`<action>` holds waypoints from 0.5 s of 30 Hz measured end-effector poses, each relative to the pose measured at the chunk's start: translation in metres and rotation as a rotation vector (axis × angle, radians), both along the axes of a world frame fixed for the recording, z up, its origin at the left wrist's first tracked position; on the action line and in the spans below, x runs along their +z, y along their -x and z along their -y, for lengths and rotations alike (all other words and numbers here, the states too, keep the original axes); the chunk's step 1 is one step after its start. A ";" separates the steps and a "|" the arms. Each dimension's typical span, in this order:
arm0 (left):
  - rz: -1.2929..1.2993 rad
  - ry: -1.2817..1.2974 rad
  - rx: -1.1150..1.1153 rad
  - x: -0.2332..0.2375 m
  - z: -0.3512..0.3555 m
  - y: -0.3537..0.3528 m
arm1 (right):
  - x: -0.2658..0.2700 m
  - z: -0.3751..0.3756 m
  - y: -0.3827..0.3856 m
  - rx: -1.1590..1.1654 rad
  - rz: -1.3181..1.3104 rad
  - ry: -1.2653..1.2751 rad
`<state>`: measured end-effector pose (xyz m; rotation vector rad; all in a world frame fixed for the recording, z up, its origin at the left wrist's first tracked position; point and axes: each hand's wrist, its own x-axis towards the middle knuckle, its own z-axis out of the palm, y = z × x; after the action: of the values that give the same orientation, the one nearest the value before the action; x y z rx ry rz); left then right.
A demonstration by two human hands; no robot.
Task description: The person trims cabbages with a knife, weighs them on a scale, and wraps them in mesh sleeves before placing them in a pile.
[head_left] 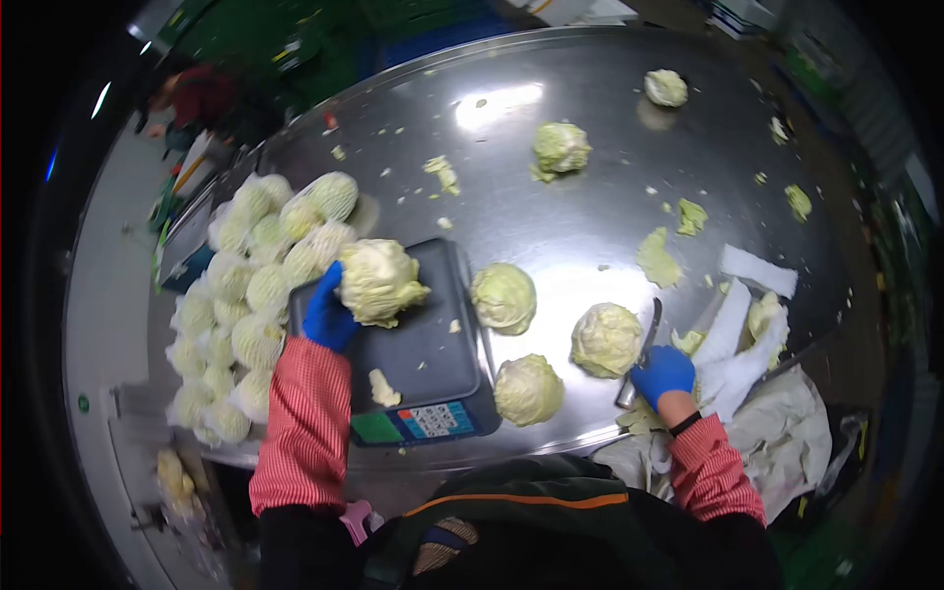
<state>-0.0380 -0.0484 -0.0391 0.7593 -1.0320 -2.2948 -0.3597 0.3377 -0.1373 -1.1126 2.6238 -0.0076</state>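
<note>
My left hand [329, 313], in a blue glove, is closed on the left side of a pale green cabbage [379, 282]. That cabbage is over the dark tray of a digital scale [408, 369]. Beside another cabbage [606, 339] on the right, my blue-gloved right hand [665, 376] is closed at a knife [650, 339], its curved dark blade pointing away from me. The glove covers part of the knife's handle. Two more cabbages, a rear one [503, 298] and a front one [529, 389], sit between the scale and the knife.
Cabbages in white foam nets [258, 290] are piled left of the scale. Farther back on the metal table [610, 98] are a cabbage [561, 147] and a smaller one [666, 88]. Loose leaves [659, 258] and white foam strips [728, 329] lie right. Another person [202, 98] is at far left.
</note>
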 end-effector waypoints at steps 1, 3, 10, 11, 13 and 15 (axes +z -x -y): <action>-0.070 -0.032 0.005 0.011 -0.004 0.010 | 0.007 0.003 0.004 -0.031 0.060 -0.004; -0.143 -0.083 -0.057 0.032 -0.011 0.040 | -0.012 0.005 0.018 -0.210 0.099 0.089; -0.294 -0.327 -0.316 -0.014 -0.042 0.185 | -0.014 0.035 0.071 -0.559 1.013 1.087; -0.243 -0.320 -0.305 -0.025 -0.048 0.210 | 0.006 0.046 0.069 -0.577 1.229 1.196; -0.159 -0.041 -0.213 -0.043 -0.066 0.259 | 0.015 0.058 0.077 -0.627 1.447 1.220; 0.028 0.205 -0.040 -0.061 -0.086 0.293 | 0.013 0.069 0.081 -0.597 1.489 1.082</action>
<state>-0.3314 0.0375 -0.1004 0.6943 -1.2828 -2.1740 -0.4411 0.2691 -0.1241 -0.1293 1.2725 -1.7131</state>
